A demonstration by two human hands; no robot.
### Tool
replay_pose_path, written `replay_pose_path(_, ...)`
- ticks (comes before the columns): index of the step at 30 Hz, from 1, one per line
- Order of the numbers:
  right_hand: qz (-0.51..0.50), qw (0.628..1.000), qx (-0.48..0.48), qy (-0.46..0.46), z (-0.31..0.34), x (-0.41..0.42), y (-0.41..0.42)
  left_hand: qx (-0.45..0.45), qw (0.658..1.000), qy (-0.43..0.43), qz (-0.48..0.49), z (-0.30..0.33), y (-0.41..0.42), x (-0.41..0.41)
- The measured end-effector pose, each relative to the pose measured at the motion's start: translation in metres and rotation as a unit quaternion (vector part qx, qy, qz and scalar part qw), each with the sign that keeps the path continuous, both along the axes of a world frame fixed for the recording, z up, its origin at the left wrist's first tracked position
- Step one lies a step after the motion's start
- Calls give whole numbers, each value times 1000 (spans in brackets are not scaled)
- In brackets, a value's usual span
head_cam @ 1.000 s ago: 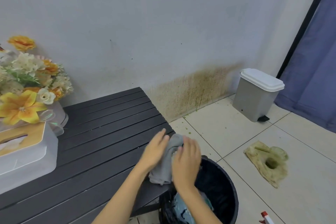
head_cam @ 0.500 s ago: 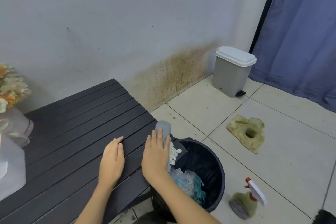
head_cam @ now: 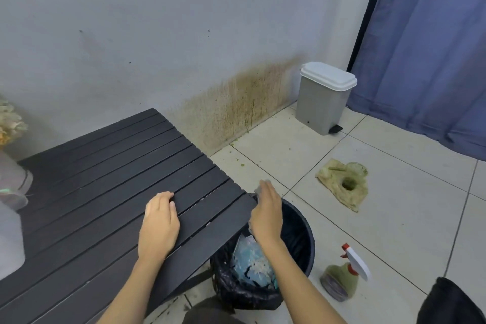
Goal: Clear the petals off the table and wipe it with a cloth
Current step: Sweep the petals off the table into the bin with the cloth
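The dark slatted table shows no petals on its slats. My left hand rests flat on it near the right end, holding nothing. My right hand lies with straight fingers at the table's right edge, over the black bin. It presses on the grey cloth, which peeks out only at my fingertips. Inside the bin's black bag lie blue-and-white rubbish and white petals.
A green spray bottle stands on the tiled floor right of the bin. A stained rag lies farther back, a grey pedal bin stands by the wall. Flowers and a white box occupy the table's left end.
My left hand let go of the cloth and settled flat on the table. My right hand swept the cloth to the table's right edge, and white petals dropped into the bin. The view turned right.
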State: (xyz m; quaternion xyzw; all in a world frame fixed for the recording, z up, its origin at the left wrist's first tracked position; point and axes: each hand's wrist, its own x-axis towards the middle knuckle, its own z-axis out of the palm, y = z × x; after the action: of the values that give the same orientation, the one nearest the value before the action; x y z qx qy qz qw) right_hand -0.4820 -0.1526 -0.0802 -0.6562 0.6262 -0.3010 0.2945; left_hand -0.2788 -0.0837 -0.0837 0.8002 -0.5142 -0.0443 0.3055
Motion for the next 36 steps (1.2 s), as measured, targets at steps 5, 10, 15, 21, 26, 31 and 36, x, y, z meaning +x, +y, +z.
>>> replay_pose_path(5,-52,992,31,-107,-13,-16,-3,-1,1000,-4,0,-1,0,1)
replay_pose_path(10,-70,978,-144,-131,29,3,1,-1,1000,9,5,-2,-1,1)
replay_pose_path(15,106,974,-181,-85,62,57,22,-22,998,47,18,-3,-1,2)
replay_pose_path(21,286,933,-30,217,7,115,22,-58,994,76,58,-1,-1,7)
replay_pose_path(26,235,931,-50,275,10,96,20,-44,996,56,54,-5,0,8)
replay_pose_path(31,119,966,-33,228,7,42,17,-35,997,55,52,-6,1,8)
replay_pose_path(36,-48,998,36,38,3,10,-2,-23,999,29,39,-4,0,7)
